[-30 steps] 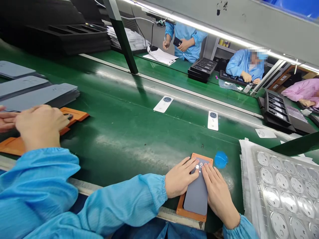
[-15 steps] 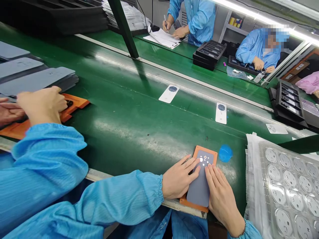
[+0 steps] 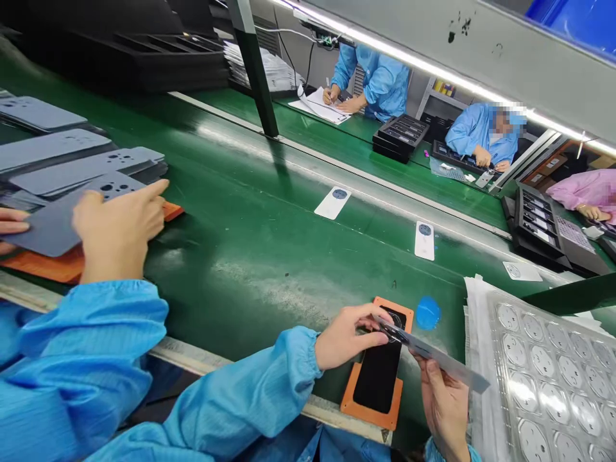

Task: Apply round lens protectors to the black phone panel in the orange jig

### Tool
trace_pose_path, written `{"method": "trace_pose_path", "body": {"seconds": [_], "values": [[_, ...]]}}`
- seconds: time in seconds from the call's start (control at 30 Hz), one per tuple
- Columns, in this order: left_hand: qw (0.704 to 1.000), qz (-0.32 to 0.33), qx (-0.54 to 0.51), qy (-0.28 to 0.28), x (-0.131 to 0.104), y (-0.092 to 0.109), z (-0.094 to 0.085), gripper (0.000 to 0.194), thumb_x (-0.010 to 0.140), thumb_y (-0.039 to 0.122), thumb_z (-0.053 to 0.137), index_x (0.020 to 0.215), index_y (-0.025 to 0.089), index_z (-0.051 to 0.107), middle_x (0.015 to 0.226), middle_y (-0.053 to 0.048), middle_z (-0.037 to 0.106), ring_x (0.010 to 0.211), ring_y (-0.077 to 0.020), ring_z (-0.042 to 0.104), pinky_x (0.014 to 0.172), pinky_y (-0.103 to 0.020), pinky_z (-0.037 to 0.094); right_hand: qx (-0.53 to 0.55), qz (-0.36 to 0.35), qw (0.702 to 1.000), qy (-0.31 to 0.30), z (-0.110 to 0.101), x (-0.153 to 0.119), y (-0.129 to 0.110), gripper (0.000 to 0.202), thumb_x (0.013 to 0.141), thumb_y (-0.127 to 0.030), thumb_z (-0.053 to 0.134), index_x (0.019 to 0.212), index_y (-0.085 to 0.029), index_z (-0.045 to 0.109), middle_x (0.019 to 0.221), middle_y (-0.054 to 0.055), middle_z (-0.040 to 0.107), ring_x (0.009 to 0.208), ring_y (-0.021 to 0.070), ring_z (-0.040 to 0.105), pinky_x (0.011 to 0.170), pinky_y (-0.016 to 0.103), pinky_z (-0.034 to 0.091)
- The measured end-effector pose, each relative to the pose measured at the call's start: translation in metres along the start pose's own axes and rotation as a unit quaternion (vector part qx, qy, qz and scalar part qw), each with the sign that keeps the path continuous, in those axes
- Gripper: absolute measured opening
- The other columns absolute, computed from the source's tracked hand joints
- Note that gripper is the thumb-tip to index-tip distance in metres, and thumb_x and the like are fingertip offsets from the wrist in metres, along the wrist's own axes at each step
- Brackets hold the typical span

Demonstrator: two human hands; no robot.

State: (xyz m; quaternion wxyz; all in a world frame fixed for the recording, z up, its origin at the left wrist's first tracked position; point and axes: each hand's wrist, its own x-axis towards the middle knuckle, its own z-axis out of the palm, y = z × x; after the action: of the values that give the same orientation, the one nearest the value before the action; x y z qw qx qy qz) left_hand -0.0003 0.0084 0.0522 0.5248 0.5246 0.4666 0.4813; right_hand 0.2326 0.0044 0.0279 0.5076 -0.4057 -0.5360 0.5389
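White papers [image 3: 316, 110] lie near stacked black trays [image 3: 400, 133].

Grey and orange set against a green work surface [image 3: 231, 237]
The panel [image 3: 447, 364] is coloured slate grey; the frame [image 3: 396, 399] is coloured orange, with a black pad [image 3: 378, 378] inside. A small disc [image 3: 428, 313] is tinted bright blue. White cards [image 3: 332, 206] are marked with dark circles, and white round pieces [image 3: 543, 361] are flecked with black. Sleeves [image 3: 240, 378] are dyed sky blue.

Fingers [image 3: 368, 341] on grey panel [image 3: 447, 367], orange fixture [image 3: 394, 405] beneath
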Motion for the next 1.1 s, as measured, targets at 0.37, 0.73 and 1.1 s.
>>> {"method": "trace_pose_path", "body": {"seconds": [0.37,0.73,1.1], "values": [[0.993,0.075,0.053,0.069,-0.003,0.026,0.012,0.017,0.083,0.032,0.065,0.079,0.016,0.068,0.08,-0.004,0.067,0.072,-0.0152,0.059,0.069,-0.026,0.046,-0.042,-0.056,0.998,0.0,0.002,0.02,0.015,0.048,0.104,-0.036,0.03,0.15,-0.02,0.032,0.12,0.018,0.064,0.096,0.0249,0.069,0.08,0.045,0.061],[0.996,0.038,0.008,0.076,0.025,0.015,-0.016,0.025,0.083,0.04,0.064,0.082,0.015,0.068,0.081,-0.004,0.067,0.08,-0.0187,0.063,0.073,-0.027,0.051,-0.042,-0.001,0.999,-0.014,0.075,0.064,-0.018,0.026,0.077,-0.037,0.075,0.085,-0.013,0.071,0.091,0.009,0.071,0.085,0.0227,0.067,0.081,0.034,0.057],[0.984,-0.047,-0.005,0.174,0.079,-0.034,-0.056,0.06,0.06,0.066,0.074,0.09,0.014,0.065,0.089,-0.011,0.072,0.085,-0.0254,0.067,0.085,-0.039,0.055,-0.274,0.095,0.955,-0.064,0.104,0.241,-0.016,0.028,0.083,-0.032,0.069,0.094,-0.007,0.063,0.088,0.011,0.068,0.081,0.018,0.064,0.076,0.029,0.054]]}}
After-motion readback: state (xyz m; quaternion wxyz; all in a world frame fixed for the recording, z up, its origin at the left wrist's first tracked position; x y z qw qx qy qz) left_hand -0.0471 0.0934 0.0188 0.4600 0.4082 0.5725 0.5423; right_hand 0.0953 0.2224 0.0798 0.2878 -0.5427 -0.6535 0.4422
